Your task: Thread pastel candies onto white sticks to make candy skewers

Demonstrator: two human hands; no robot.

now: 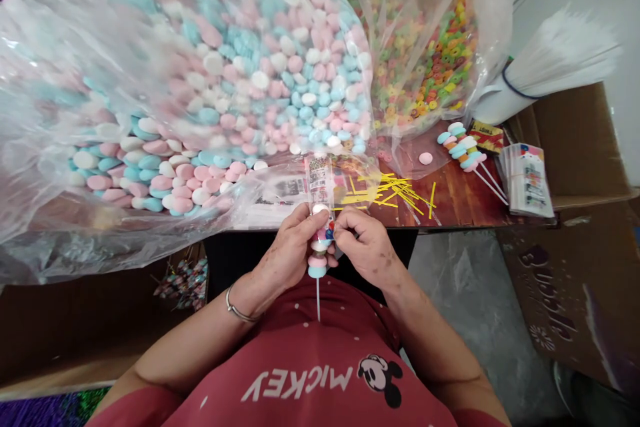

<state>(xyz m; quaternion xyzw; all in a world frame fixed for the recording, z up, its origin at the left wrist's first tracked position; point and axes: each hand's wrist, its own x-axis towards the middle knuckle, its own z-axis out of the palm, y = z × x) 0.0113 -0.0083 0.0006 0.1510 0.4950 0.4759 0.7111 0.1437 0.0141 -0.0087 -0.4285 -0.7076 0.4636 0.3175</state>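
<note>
A candy skewer (318, 263) with pink, white and blue pieces on a white stick points down toward my red shirt. My left hand (293, 243) is closed around its upper part, thumb on the front. A clear printed bag (319, 180) reaches up from the top of the skewer. My right hand (367, 247) pinches at the right side of the skewer, beside a small red and blue patch; what its fingertips hold is too small to make out. Yellow twist ties (400, 190) lie scattered on the table just beyond my right hand.
Large clear bags of pastel candies (220, 80) and colourful ring candies (440, 60) cover the back. Two finished-looking skewers (461, 147), printed bags (527, 180) and a container of white sticks (505, 97) stand right. Cardboard boxes (575, 267) flank the table edge (470, 220).
</note>
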